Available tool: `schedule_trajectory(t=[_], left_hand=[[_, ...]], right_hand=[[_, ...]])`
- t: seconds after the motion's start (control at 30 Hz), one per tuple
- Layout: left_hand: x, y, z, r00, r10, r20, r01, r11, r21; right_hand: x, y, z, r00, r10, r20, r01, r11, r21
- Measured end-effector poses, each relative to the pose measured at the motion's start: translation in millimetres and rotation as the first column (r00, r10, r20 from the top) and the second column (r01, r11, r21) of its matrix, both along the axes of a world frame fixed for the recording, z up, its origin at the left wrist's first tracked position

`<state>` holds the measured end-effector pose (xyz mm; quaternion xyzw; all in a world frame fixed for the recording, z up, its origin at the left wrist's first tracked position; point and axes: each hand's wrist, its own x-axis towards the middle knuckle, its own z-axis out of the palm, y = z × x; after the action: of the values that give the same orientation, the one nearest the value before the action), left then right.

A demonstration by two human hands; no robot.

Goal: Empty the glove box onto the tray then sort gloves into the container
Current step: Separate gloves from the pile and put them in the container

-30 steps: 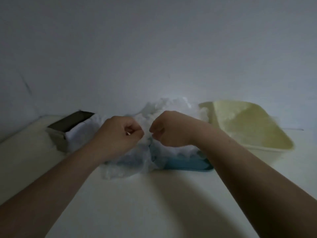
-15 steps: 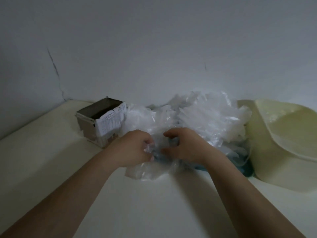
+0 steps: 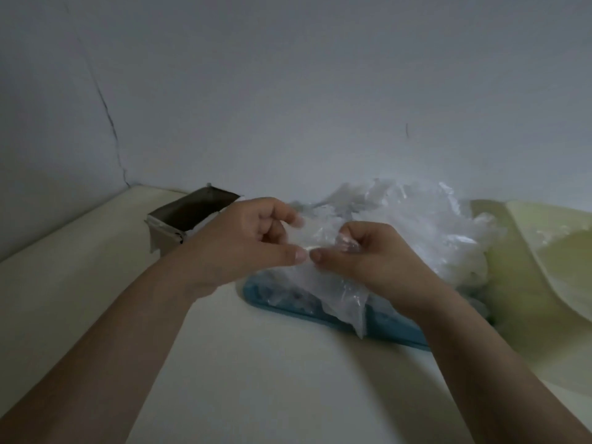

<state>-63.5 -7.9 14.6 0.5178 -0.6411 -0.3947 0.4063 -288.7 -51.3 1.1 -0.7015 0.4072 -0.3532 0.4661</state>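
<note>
Two bare hands meet above a cream table (image 3: 256,379), with one thin sheet of clear plastic between them. At far left a dark crack (image 3: 105,113) runs down the grey wall (image 3: 320,75) to the table's back corner.

Next comes the glove box (image 3: 179,225), a small cardboard carton standing upright with its top torn open. Its inside is dark, and whether anything lies in it cannot be told. The left hand (image 3: 253,241) is raised just in front of the box's right end. Its fingers are curled and its thumb is stretched forward, pinching the upper left edge of a clear plastic glove (image 3: 339,293). The glove hangs from both hands, and its lower end drapes over the near rim of the tray.

The right hand (image 3: 371,257) is just beside the left, the thumb tips nearly touching. Its fingers are curled in, pinching a crumpled bit of the same glove. Below both hands the blue tray (image 3: 390,328) lies flat on the table, with little more than its near rim showing.

A loose pile of gloves (image 3: 423,225), all crinkled clear plastic, heaps on the tray and rises behind the right hand. At far right the container (image 3: 544,283), a pale yellow-green plastic tub, sits against the pile and is cut off by the edge of the view.
</note>
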Motion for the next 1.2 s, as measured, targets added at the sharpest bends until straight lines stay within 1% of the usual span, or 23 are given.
schedule_trajectory(t=[0.07, 0.13, 0.17, 0.23, 0.3, 0.37, 0.47, 0.53, 0.57, 0.63, 0.67, 0.7, 0.73, 0.77, 0.8, 0.83, 0.87, 0.9, 0.97, 1.0, 1.07, 1.13, 1.2], left_hand=[[-2.8, -2.8, -3.8, 0.993, 0.056, -0.106, -0.056, 0.998, 0.009], [-4.3, -5.9, -5.3, 0.963, 0.119, -0.240, -0.115, 0.993, 0.031], [-3.4, -8.2, -5.0, 0.933, 0.138, -0.333, -0.125, 0.990, 0.062], [0.4, -10.3, -3.3, 0.876, 0.160, -0.456, -0.136, 0.987, 0.085], [3.1, -10.8, -3.0, 0.862, 0.194, -0.467, -0.188, 0.980, 0.061], [1.5, -9.7, -2.5, 0.873, 0.280, -0.400, -0.299, 0.954, 0.016], [2.1, -9.1, -1.2, 0.842, 0.363, -0.399, -0.413, 0.910, -0.044], [9.0, -9.9, -0.4, 0.838, 0.385, -0.387, -0.445, 0.892, -0.077], [12.5, -8.7, 0.8, 0.852, 0.384, -0.356, -0.439, 0.894, -0.086], [15.7, -2.8, 5.7, 0.901, 0.344, -0.264, -0.377, 0.922, -0.086], [16.3, 0.5, 8.2, 0.929, 0.306, -0.209, -0.328, 0.941, -0.079], [15.1, 4.1, 10.8, 0.955, 0.250, -0.157, -0.262, 0.963, -0.062], [12.2, 7.7, 12.1, 0.978, 0.177, -0.114, -0.183, 0.982, -0.038], [7.7, 11.7, 13.7, 0.991, 0.098, -0.093, -0.100, 0.995, -0.011], [2.1, 15.2, 14.7, 0.996, 0.025, -0.082, -0.025, 1.000, 0.001], [-1.4, 16.4, 15.2, 0.997, -0.029, -0.068, 0.028, 1.000, -0.002], [-5.7, 17.8, 16.1, 0.995, -0.078, -0.060, 0.078, 0.997, -0.011], [-10.6, 19.8, 17.0, 0.991, -0.117, -0.071, 0.116, 0.993, -0.015], [-18.5, 22.9, 17.3, 0.985, -0.146, -0.096, 0.145, 0.989, -0.019], [-21.9, 23.9, 17.6, 0.985, -0.145, -0.091, 0.143, 0.989, -0.025], [-25.4, 23.7, 17.6, 0.990, -0.101, -0.097, 0.097, 0.994, -0.042], [-18.5, 15.8, 12.5, 0.992, 0.035, -0.124, -0.041, 0.998, -0.049], [-6.8, 3.1, 4.0, 0.969, 0.239, -0.070, -0.244, 0.966, -0.083]], right_hand=[[0.5, 0.1, -0.8, 0.983, -0.024, 0.181, -0.002, 0.990, 0.144], [-1.2, 0.2, -0.1, 0.965, -0.039, 0.258, -0.025, 0.970, 0.243], [-4.2, -2.0, 0.1, 0.955, -0.047, 0.291, -0.039, 0.958, 0.283], [-10.9, -5.5, 3.4, 0.927, -0.078, 0.367, -0.064, 0.930, 0.361], [-17.1, -9.1, 8.4, 0.893, -0.145, 0.426, -0.033, 0.923, 0.384], [-20.2, -11.4, 11.1, 0.870, -0.236, 0.433, 0.078, 0.933, 0.352], [-21.4, -9.6, 12.4, 0.896, -0.323, 0.305, 0.271, 0.941, 0.200], [-24.2, -8.9, 13.3, 0.904, -0.397, 0.158, 0.399, 0.917, 0.020], [-26.6, -7.9, 15.5, 0.887, -0.455, 0.076, 0.461, 0.880, -0.110], [-32.6, -3.9, 22.1, 0.777, -0.623, -0.087, 0.538, 0.729, -0.423], [-34.0, 0.2, 26.6, 0.717, -0.688, -0.113, 0.543, 0.653, -0.528], [-34.5, 4.3, 30.8, 0.708, -0.701, -0.087, 0.537, 0.614, -0.578], [-33.9, 8.2, 33.8, 0.751, -0.659, -0.044, 0.521, 0.632, -0.573], [-32.4, 10.5, 35.4, 0.823, -0.568, -0.002, 0.484, 0.703, -0.520], [-30.4, 13.3, 36.6, 0.894, -0.448, 0.002, 0.406, 0.807, -0.429], [-27.8, 15.4, 38.0, 0.954, -0.299, -0.015, 0.280, 0.907, -0.314], [-26.9, 16.9, 38.0, 0.989, -0.141, -0.033, 0.133, 0.973, -0.190], [-25.7, 18.5, 37.6, 0.999, 0.010, -0.041, -0.013, 0.998, -0.069], [-20.0, 21.3, 34.1, 0.971, 0.238, -0.032, -0.235, 0.969, 0.082], [-16.0, 22.3, 30.4, 0.956, 0.293, -0.025, -0.289, 0.951, 0.112], [-6.2, 24.3, 21.6, 0.952, 0.305, -0.001, -0.302, 0.945, 0.124], [0.1, 22.8, 14.5, 0.971, 0.240, 0.014, -0.239, 0.960, 0.147], [-0.9, 19.5, 11.1, 0.986, 0.163, -0.033, -0.155, 0.975, 0.162]])
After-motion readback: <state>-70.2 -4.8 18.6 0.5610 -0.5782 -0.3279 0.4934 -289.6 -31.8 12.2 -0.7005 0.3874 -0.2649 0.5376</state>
